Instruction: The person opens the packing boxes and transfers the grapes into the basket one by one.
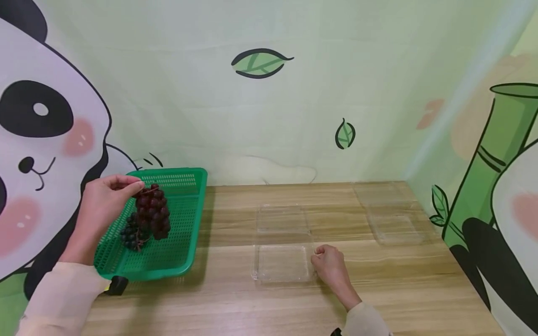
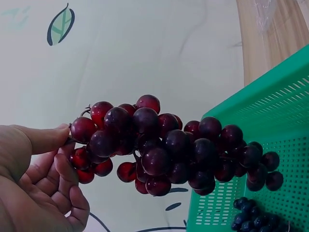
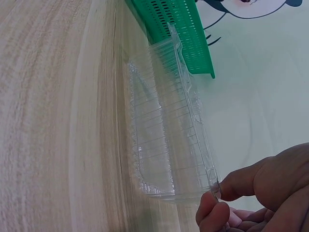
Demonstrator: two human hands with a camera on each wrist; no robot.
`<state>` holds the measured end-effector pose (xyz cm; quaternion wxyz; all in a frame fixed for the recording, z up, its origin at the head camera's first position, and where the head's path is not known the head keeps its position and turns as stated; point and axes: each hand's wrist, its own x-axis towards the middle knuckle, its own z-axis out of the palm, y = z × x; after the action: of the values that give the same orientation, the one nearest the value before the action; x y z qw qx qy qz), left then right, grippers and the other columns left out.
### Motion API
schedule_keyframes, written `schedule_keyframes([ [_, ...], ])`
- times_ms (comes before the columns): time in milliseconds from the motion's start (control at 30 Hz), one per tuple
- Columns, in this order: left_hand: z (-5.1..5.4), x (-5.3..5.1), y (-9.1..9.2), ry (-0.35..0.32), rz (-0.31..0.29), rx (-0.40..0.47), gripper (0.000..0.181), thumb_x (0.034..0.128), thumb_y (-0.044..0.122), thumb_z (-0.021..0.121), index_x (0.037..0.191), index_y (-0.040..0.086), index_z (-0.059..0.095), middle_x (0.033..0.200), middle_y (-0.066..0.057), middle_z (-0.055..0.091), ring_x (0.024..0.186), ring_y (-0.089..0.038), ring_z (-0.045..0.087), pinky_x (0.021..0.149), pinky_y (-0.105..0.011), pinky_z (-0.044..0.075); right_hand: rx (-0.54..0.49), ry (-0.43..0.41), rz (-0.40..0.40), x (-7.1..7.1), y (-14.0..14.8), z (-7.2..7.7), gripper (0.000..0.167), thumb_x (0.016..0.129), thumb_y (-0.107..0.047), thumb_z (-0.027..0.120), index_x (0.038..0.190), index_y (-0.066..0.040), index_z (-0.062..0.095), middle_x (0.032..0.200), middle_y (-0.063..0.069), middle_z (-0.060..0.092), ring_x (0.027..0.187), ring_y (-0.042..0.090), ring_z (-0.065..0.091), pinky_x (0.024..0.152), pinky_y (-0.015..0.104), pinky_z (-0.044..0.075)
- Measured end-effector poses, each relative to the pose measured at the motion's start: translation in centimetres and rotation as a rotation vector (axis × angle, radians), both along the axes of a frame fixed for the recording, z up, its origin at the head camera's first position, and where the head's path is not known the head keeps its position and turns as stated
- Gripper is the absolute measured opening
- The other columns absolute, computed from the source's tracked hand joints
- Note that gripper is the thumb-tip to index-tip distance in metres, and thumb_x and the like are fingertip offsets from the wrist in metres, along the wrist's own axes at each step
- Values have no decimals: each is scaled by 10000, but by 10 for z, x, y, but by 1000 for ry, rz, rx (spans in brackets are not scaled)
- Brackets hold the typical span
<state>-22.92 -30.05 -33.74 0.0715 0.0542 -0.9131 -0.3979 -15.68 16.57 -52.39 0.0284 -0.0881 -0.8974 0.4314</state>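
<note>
My left hand (image 1: 105, 203) pinches the stem of a bunch of dark red grapes (image 1: 153, 212), which hangs above the green basket (image 1: 201, 219). In the left wrist view the red grapes (image 2: 159, 154) stretch away from the thumb and fingertips. A bunch of dark blue-black grapes (image 1: 131, 233) lies inside the basket, partly behind the red ones. My right hand (image 1: 331, 266) pinches the right edge of a clear plastic clamshell box (image 1: 281, 263), which stands on the table with its lid folded back. The right wrist view shows thumb and fingers on the box's rim (image 3: 212, 179).
A second clear plastic box (image 1: 397, 228), also opened out, lies at the back right of the wooden table (image 1: 227, 298). Behind the table hangs a pale green cloth (image 1: 189, 93) printed with pandas, leaves and bamboo.
</note>
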Motion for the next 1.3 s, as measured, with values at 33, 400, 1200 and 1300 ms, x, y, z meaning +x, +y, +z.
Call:
schedule_keyframes([
  [33,0,-2,0,-4,0,3,518,1022,497,598,1232,33,693,1203,-190,672,1065,-232,549,812,-372,428,0,2,1,0,0,0,170,814,28,614,950,104,683,741,76,701,588,121,560,508,260,459],
  [400,-4,-19,1,-24,20,42,547,1014,518,600,1258,35,681,1204,-152,657,1069,-226,551,805,-358,444,8,5,11,1,0,-2,157,823,20,630,944,106,681,786,122,710,625,150,592,535,282,497],
  [1200,-9,-79,23,-11,116,143,501,1005,455,642,1293,48,693,1257,-89,633,1074,-160,536,824,-310,457,15,38,10,0,2,0,187,809,31,624,958,124,687,788,140,723,617,150,594,532,280,492],
  [1300,-12,-84,25,-17,133,161,485,1007,431,647,1306,51,693,1279,-88,631,1106,-170,546,823,-296,458,16,40,10,0,2,-1,181,807,34,626,953,124,688,797,145,722,623,154,598,536,282,496],
])
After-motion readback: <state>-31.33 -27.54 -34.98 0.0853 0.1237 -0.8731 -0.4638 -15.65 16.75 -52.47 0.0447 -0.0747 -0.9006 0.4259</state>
